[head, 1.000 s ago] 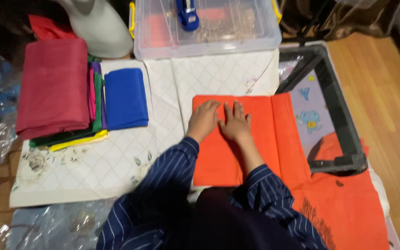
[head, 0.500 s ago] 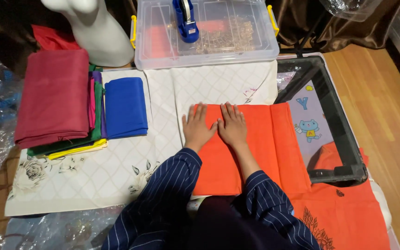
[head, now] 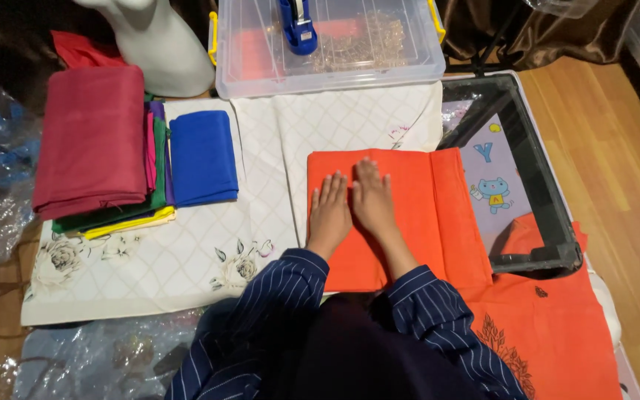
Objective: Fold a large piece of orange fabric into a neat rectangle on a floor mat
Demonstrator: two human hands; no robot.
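My left hand point(head: 330, 210) and right hand point(head: 372, 198) lay flat, fingers spread, gripping nothing, side by side on the folded orange cloth point(head: 409, 215) at frame centre. At the top, the clear plastic bin point(head: 409, 59) held a blue tape dispenser point(head: 298, 24).
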